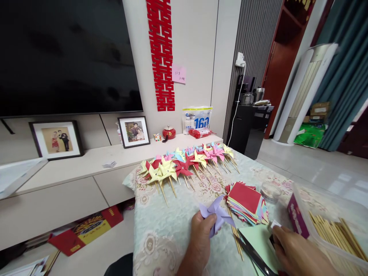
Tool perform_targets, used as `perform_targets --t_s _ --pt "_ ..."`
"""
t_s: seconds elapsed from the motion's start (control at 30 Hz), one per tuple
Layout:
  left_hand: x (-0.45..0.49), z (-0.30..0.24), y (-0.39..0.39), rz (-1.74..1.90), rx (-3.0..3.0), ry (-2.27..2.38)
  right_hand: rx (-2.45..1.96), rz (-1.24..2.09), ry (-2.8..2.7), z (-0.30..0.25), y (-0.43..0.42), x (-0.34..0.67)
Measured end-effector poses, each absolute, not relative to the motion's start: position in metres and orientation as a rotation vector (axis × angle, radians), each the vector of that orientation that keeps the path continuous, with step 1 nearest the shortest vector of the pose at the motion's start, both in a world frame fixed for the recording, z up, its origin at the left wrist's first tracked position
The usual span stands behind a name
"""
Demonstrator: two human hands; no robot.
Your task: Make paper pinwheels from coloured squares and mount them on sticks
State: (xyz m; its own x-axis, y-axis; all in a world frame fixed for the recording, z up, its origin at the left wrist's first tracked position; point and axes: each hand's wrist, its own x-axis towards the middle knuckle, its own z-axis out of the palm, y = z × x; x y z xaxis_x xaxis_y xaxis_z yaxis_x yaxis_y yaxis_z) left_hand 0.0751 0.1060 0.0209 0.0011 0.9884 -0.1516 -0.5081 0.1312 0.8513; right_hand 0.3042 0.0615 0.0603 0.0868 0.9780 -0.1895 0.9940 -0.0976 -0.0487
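Purple pinwheel (217,217) is clamped by left hand (202,235), projecting up-right; right hand (299,251) is laid near scissors (254,257), grip not discernible.

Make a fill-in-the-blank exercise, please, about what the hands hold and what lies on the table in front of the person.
1. The left hand holds a paper pinwheel whose colour is ____.
2. The top sheet of the paper stack is ____.
3. The clear box beside the right hand holds wooden ____.

Missing words: purple; red; sticks.
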Motion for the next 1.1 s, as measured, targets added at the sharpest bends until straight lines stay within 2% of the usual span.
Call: perform_targets --t_s 0.23,0.4,0.5,0.73,0.8,0.93,1.1 --pt "0.074 0.024 0.105 1.337 0.680 0.882 2.332 -0.273 2.109 0.062 0.059 0.306" --pt "0.074 0.030 0.104 1.343 0.628 0.878 2.468 -0.150 2.307 0.058 0.055 0.313" --pt "0.075 0.030 0.106 1.347 0.637 0.848 2.548 -0.237 2.490 0.058 0.053 0.310" --pt "0.071 0.039 0.103 1.291 0.502 0.780 2.357 -0.810 2.683 0.075 0.055 0.260" --pt "0.068 0.043 0.103 1.297 0.445 0.779 2.260 -1.094 2.680 0.080 0.057 0.243" --pt "0.064 0.044 0.104 1.347 0.387 0.762 2.057 -1.866 2.534 0.081 0.062 0.219" --pt "0.066 0.033 0.107 1.386 0.386 0.832 1.854 -2.340 2.326 0.061 0.067 0.208"
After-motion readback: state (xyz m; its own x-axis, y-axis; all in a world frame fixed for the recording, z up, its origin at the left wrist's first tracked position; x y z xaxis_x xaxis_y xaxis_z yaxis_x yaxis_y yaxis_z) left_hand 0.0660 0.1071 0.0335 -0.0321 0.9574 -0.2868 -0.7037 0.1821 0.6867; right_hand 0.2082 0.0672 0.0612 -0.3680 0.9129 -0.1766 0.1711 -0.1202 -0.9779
